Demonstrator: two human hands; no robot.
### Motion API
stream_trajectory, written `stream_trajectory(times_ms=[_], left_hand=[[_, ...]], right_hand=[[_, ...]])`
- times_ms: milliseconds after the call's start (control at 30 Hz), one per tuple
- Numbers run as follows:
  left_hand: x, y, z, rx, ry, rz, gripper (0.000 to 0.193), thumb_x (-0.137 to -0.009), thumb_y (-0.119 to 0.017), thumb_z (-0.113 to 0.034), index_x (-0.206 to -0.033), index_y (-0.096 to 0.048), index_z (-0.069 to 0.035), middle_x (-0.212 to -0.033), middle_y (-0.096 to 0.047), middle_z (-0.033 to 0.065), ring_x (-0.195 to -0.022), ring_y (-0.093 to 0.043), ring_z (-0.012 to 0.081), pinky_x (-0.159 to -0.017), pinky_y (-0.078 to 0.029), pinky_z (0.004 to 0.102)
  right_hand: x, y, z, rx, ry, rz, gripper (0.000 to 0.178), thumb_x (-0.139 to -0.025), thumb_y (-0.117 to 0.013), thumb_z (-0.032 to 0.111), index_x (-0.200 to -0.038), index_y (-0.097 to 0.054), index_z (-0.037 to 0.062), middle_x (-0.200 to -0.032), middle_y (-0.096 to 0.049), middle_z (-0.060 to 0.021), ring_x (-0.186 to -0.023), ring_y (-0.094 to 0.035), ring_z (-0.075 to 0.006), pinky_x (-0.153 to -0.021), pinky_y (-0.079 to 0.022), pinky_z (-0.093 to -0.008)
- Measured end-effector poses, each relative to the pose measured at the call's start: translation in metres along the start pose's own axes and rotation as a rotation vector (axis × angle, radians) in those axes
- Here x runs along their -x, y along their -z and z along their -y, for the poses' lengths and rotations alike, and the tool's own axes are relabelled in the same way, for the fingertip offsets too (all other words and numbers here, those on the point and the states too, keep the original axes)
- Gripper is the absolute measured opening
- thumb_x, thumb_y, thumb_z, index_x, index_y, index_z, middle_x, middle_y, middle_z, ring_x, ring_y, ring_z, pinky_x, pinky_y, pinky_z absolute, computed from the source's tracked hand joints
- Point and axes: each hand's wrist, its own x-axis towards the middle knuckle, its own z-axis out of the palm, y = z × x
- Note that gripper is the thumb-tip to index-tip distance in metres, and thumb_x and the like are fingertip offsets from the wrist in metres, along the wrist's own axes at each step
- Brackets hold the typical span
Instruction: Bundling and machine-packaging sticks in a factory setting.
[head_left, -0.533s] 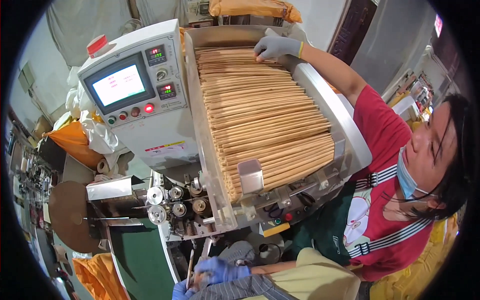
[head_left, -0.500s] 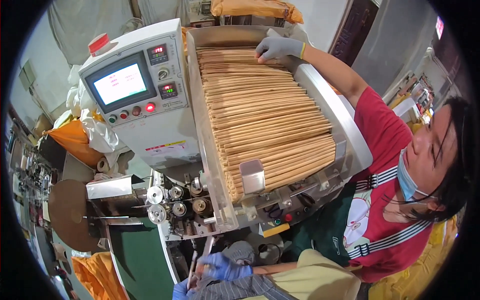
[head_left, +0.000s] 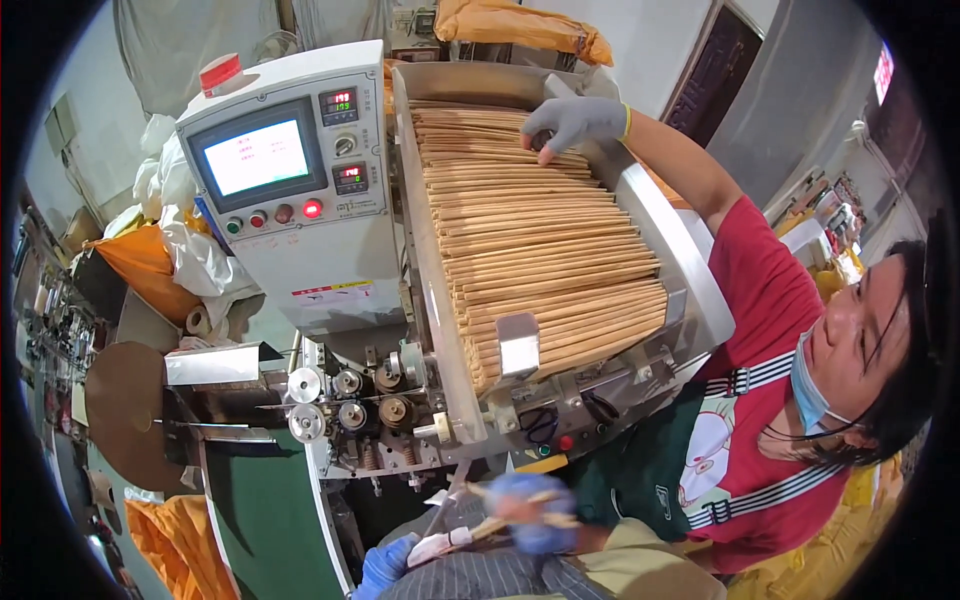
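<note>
At the bottom of the view, my left hand [head_left: 385,568], in a blue glove, is closed at the end of a pale paper wrapper [head_left: 438,546] with thin wooden sticks coming out of it. My right hand [head_left: 538,512], also blue-gloved, is smeared by motion to the right of it. Light wooden sticks [head_left: 488,528] cross at that hand and stick out on both sides of it, blurred with it. A thin, pale strip [head_left: 450,490] slants up from the wrapper toward the machine. Which fingers touch what is hidden.
Ahead stands a machine with a hopper full of wooden sticks [head_left: 545,240], a control panel [head_left: 255,155] and metal rollers [head_left: 308,422]. A green conveyor belt [head_left: 265,520] runs at left. A co-worker at right reaches a grey-gloved hand [head_left: 575,122] over the sticks.
My right hand has moved right, away from my left, and sticks now show at it. The pale wrapper has come into view at my left hand. The co-worker's fingers have spread.
</note>
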Motion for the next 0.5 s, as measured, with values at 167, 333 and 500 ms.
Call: stream_trajectory(times_ms=[167,333,500], left_hand=[[0.03,-0.034,0.102,0.148,0.104,-0.148,0.039,-0.071,-0.068,-0.023,-0.105,-0.055,-0.009,-0.083,-0.063,0.0119,-0.07,-0.062,0.0276,-0.062,-0.048,0.0333],[0.014,-0.011,0.099,0.152,0.004,-0.079,0.041,-0.07,-0.068,-0.023,-0.106,-0.053,-0.008,-0.078,-0.059,0.0162,-0.069,-0.058,0.0359,-0.059,-0.047,0.0347],[0.034,0.013,0.09,0.437,0.156,-0.161,0.037,-0.076,-0.062,-0.031,-0.104,-0.053,-0.008,-0.066,-0.054,0.0043,-0.057,-0.055,0.0171,-0.056,-0.043,0.0269]], right_hand=[[-0.052,0.008,0.049,0.013,0.074,-0.296,0.028,-0.074,-0.065,0.017,-0.091,-0.056,-0.0038,-0.078,-0.056,-0.0055,-0.071,-0.051,-0.0134,-0.065,-0.042,-0.0267],[-0.04,0.018,0.132,0.082,0.031,-0.867,0.025,-0.077,-0.058,0.012,-0.096,-0.056,-0.003,-0.089,-0.058,-0.009,-0.078,-0.054,-0.0177,-0.07,-0.043,-0.0284],[0.015,-0.133,0.25,0.076,-0.002,-1.194,0.029,-0.075,-0.059,0.008,-0.102,-0.055,-0.0022,-0.097,-0.059,-0.012,-0.084,-0.057,-0.0221,-0.077,-0.044,-0.0313]])
